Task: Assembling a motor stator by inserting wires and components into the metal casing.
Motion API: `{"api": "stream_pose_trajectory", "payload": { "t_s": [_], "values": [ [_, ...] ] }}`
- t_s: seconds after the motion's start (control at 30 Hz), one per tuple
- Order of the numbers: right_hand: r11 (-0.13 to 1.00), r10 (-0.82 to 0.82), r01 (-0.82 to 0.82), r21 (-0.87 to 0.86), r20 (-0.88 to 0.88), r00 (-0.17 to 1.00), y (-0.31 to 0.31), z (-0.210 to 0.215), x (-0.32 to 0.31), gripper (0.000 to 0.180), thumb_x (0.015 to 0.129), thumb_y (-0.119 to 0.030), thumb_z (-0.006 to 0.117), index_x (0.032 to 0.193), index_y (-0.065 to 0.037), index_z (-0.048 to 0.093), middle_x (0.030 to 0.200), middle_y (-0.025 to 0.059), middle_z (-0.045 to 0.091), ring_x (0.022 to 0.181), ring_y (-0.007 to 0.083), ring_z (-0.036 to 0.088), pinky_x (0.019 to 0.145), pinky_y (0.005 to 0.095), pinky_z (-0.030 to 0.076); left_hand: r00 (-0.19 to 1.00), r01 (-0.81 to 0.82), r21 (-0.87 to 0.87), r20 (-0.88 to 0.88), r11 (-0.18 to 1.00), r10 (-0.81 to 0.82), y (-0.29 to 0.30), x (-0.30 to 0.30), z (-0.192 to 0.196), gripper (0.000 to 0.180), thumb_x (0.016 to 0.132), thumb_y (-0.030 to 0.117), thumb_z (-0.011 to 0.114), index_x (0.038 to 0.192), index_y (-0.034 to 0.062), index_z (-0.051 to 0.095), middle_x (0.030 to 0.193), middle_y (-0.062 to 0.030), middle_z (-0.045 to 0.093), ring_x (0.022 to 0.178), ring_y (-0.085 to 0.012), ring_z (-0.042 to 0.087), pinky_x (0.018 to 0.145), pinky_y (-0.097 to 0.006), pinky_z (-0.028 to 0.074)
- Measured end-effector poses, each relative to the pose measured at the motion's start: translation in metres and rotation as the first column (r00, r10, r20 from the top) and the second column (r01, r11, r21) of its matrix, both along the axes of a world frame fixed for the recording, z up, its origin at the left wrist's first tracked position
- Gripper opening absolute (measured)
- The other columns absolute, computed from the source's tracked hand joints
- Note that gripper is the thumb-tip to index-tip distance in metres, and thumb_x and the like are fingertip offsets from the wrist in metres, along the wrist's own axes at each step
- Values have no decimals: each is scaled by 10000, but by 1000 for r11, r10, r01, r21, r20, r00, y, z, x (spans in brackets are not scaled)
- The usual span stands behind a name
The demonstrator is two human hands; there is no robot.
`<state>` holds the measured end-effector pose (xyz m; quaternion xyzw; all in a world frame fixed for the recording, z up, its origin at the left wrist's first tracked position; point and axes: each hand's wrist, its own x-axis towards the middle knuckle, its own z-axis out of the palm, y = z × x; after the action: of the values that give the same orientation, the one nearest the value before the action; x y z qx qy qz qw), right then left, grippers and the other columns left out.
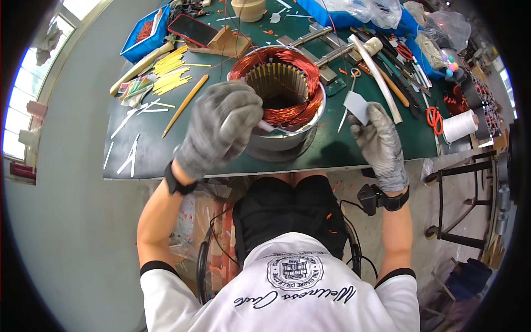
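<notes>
Your green tabletop [185, 146], beside a grey wall [72, 144], offers bare surface along its left front. The stator [297, 115], a copper-wound, grey-cased ring, stands near the front edge. Your left hand [224, 124], blurred, curls beside it, grip unclear; your right hand [380, 143] pinches a pale sheet [357, 107].

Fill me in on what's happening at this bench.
A seated person in gray gloves is working at a green-topped bench with a motor stator wound in copper wire standing near its front edge. The right hand pinches a small white sheet to the right of the stator. The left hand is at the stator's left rim, too blurred to tell its grip. Yellow strips lie to the left; a white thread spool lies to the right.
</notes>
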<state>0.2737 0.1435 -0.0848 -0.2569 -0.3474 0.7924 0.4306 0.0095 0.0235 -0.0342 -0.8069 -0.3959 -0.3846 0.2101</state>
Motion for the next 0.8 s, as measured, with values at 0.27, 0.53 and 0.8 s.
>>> {"api": "stream_pose_trajectory", "payload": {
  "t_s": [0.27, 0.53, 0.8],
  "values": [
    [1000, 17, -18, 19, 45, 999, -3, 11, 3, 86, 828, -145, 607, 877, -101, 553, 797, -2, 566, 679, 90, 529, 592, 220, 426, 934, -280, 60, 250, 958, 257, 22, 38, -32, 175, 715, -7, 529, 876, 53, 497, 745, -100, 513, 673, -289, 515, 614, -389, 406],
    [991, -21, 4, 131, 133, 991, 8, 15, 3, 126, 823, -123, 606, 910, -65, 534, 814, 19, 571, 732, 100, 564, 618, 215, 480, 800, -152, -27, 584, 988, 139, -6, 81, -28, 145, 912, 166, 427, 956, 37, 474, 909, -114, 583, 824, -245, 555, 783, -345, 424],
    [963, 90, -141, 228, 220, 971, 28, 26, -4, 251, 838, -152, 571, 1029, -6, 496, 840, 56, 579, 779, 137, 601, 649, 237, 501, 344, -414, -256, 845, 873, 410, -61, -20, -12, 275, 917, 174, 428, 1123, -7, 396, 966, -142, 567, 807, -167, 567, 766, -317, 484]
  ]
}}
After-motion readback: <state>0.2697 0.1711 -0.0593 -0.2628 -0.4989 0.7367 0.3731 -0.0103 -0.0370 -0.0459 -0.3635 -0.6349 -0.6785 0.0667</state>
